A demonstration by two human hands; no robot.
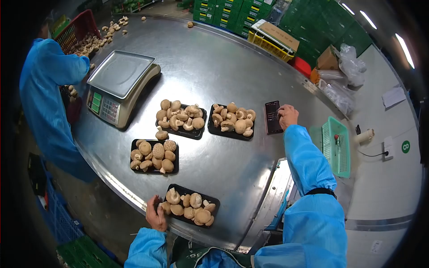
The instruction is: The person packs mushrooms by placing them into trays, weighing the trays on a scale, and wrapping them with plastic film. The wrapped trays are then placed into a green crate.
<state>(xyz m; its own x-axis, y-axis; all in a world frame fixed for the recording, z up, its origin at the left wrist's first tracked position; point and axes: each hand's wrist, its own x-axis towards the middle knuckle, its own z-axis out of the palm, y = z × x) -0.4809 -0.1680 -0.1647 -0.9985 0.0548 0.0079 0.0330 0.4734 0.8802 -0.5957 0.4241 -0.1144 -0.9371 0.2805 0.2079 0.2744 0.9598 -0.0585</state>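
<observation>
My left hand (155,215) is at the left end of a black tray (175,217) of mushrooms (202,216) near the table's front edge. Its fingers curl around that end of the tray. A smartphone (273,124) with a lit dark screen lies flat on the table. My right hand (289,115) is at its right edge, fingertips over the screen, holding nothing. Three more black trays of mushrooms stand beyond: a left tray (177,165), a middle tray (193,134) and a right tray (232,135). One mushroom (161,133) sits against the middle tray's corner.
A weighing scale (120,73) stands left on the metal table (214,58). Behind it, a person in a blue gown (49,85) is beside a red basket (85,29) and loose mushrooms. A green basket (330,152) lies right. Green crates (223,15) and a yellow crate (268,44) line the back.
</observation>
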